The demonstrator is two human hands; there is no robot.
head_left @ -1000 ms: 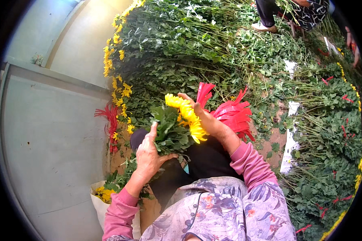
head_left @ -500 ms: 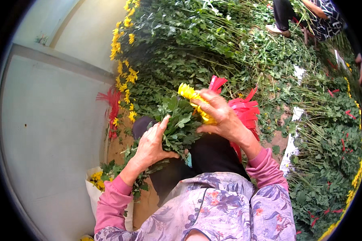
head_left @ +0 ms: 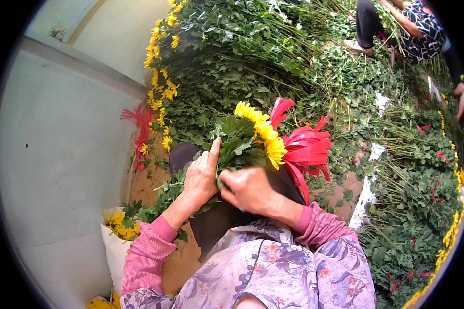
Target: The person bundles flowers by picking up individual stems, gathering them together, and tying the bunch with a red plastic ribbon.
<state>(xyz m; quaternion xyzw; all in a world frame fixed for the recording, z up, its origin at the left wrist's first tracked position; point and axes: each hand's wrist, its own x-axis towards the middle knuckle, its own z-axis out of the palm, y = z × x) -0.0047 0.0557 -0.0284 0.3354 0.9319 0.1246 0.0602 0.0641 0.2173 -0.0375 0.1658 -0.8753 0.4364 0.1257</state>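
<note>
In the near middle, the left hand [head_left: 202, 175] and right hand [head_left: 248, 189] have fingers clamped on the bunch of yellow flowers [head_left: 247, 139].

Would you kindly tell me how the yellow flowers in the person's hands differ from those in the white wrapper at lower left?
The held bunch lies loose and unwrapped, gripped by both hands; the wrapped bunch stands untouched in its white wrapper. The held bunch shows far more leaf. Both have yellow blooms.
</note>
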